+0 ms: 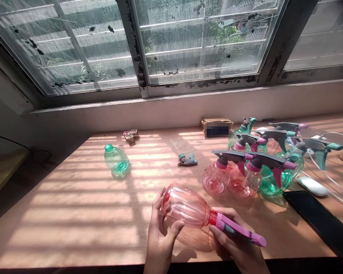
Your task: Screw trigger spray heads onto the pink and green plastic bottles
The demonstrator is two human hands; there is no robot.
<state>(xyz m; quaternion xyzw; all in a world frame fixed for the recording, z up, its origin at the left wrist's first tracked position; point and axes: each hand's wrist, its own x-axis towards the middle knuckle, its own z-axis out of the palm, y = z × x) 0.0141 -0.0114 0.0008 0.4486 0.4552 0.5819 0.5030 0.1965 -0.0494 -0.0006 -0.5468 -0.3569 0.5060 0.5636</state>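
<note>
A clear pink spray bottle (185, 205) lies on its side between my hands, just above the front part of the table. Around its base end wraps my left hand (162, 228), thumb along the near side. My right hand (234, 236) grips the neck, where the pink and grey trigger sprayer head (240, 230) joins the bottle. Some right fingers are hidden behind the head. Beyond them, a loose green and grey trigger sprayer head (188, 160) with its thin tube lies on the table. A green bottle without a sprayer (116, 160) rests tilted at the left.
Several assembled pink and green spray bottles (217, 179) crowd the right side. Near them are a white mouse (313, 185), a black phone (317, 220) and white cables. A cardboard box (217, 127) and small blocks (130, 136) sit by the window wall of the wooden table (82, 213).
</note>
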